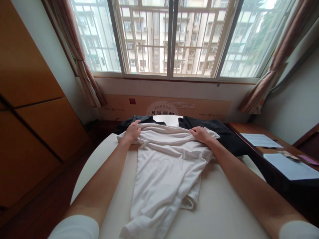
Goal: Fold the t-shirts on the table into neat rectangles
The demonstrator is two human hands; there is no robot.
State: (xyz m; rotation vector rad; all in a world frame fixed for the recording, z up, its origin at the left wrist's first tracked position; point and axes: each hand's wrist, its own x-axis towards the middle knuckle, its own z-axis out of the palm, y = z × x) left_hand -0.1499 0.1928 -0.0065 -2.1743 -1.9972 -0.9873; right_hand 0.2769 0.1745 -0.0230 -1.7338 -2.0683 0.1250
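Garment (169, 166), white and creased, is spread on a pale, curved-edged table (224, 199), its far edge gathered into a folded band that is held out between two hands. Near its left end the band is gripped by the left hand (133, 130), with the fingers curled in on the cloth; near its right end it is pinched by the right hand (199, 133), with thumb and fingers drawn together. A little cloth is left projecting beyond each hand; how much is tucked inside either grip cannot be told. The rest is laid between the forearms, on the near side of the grip. Just beyond the hands, dark cloth (124, 126) is laid at the left and black fabric (219, 132) at the right. Farther right, papers (291, 166) are laid on a wooden desk (245, 127); a printed panel (119, 106) is set below a barred window (171, 39).
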